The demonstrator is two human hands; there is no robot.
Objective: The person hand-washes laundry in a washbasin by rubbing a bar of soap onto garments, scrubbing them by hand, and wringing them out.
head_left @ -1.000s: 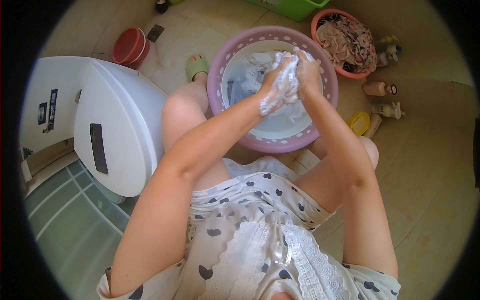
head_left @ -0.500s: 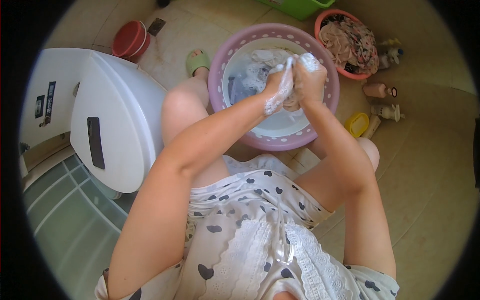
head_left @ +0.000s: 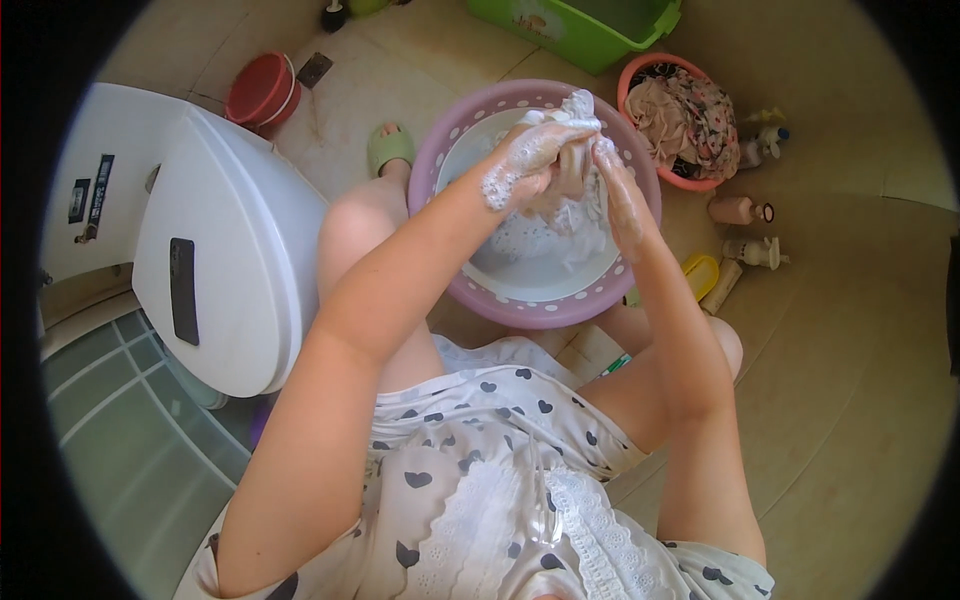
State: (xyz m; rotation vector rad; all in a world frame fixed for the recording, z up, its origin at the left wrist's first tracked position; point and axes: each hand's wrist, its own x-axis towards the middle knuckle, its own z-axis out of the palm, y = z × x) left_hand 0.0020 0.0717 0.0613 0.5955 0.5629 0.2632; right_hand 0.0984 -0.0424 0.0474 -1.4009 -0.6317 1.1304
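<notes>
Foam covers both of my hands over a lilac washbasin [head_left: 432, 190] with white dots. Between them hangs a bunched wet cloth [head_left: 573, 168], pale beige and white, its lower folds reaching down toward the basin. My left hand [head_left: 530, 162] is closed around the cloth from the left, with thick suds on the wrist. My right hand [head_left: 622, 198] presses in from the other side, the thumb side showing and its other fingers partly hidden behind the cloth. Soapy water [head_left: 530, 275] lies in the basin below.
A pink basin [head_left: 685, 182] heaped with clothes stands at the far right, near a green tub [head_left: 570, 35]. Bottles [head_left: 740, 210] and a yellow dish [head_left: 700, 275] line the right wall. A white toilet [head_left: 235, 260] with a dark phone on it stands left; a red bucket [head_left: 262, 90] lies beyond.
My hands have shifted slightly left, and the cloth now hangs lower between them. The right hand has turned from a fist to straighter fingers. The whole view has moved a little.
</notes>
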